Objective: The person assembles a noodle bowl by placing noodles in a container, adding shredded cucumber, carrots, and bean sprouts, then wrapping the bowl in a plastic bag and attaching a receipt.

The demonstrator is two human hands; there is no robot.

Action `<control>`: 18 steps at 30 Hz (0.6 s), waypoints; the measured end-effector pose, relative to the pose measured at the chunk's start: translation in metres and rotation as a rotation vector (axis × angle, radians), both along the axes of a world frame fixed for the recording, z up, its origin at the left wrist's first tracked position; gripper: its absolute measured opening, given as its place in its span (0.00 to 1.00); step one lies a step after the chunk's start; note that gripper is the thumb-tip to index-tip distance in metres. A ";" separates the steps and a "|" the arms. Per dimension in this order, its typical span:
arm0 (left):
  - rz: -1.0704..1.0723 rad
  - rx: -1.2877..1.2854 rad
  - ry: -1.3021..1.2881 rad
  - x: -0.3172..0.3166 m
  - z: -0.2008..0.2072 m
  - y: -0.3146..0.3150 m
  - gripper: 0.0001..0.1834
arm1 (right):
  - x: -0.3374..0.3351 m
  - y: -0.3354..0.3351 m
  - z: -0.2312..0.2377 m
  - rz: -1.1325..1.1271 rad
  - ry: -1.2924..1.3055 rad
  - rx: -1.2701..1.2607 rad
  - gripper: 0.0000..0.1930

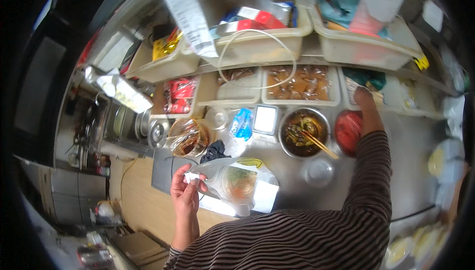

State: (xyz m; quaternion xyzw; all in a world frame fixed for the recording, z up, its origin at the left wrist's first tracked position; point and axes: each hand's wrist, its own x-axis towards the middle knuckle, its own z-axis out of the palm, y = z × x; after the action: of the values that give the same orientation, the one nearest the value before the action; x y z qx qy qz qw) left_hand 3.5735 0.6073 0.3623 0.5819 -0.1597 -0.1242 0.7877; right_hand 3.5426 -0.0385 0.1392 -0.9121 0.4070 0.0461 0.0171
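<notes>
My left hand is closed on the gathered edge of a translucent plastic bag. Inside the bag sits a round clear container with green and orange food showing through. A white slip or corner sticks out between the thumb and fingers. My right arm stretches far forward, and my right hand is in a white bin at the back, among small pale packets and dark green plastic. Its fingertips are blurred and partly hidden, so whether it grips a packet is unclear.
Close by stand a metal bowl of dark food with chopsticks, a red round item, a clear lid, a scale, a blue packet and a film-covered tub. Overhead, shelf bins and a hanging white loop overhang the counter.
</notes>
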 end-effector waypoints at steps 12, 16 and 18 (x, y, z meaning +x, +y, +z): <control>0.083 -0.021 0.058 -0.006 -0.002 -0.010 0.19 | 0.012 -0.009 0.019 -0.060 0.171 0.005 0.15; 0.111 -0.015 0.050 -0.008 -0.001 -0.006 0.19 | 0.018 -0.002 0.022 -0.013 0.037 -0.102 0.14; 0.120 -0.006 0.057 -0.007 -0.001 -0.003 0.19 | 0.014 -0.002 0.022 0.038 -0.198 -0.168 0.12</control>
State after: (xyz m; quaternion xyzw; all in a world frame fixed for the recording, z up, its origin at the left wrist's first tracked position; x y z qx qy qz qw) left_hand 3.5663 0.6047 0.3614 0.5843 -0.1024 -0.0926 0.7997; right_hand 3.5564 -0.0408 0.1614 -0.9180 0.3882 -0.0780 -0.0199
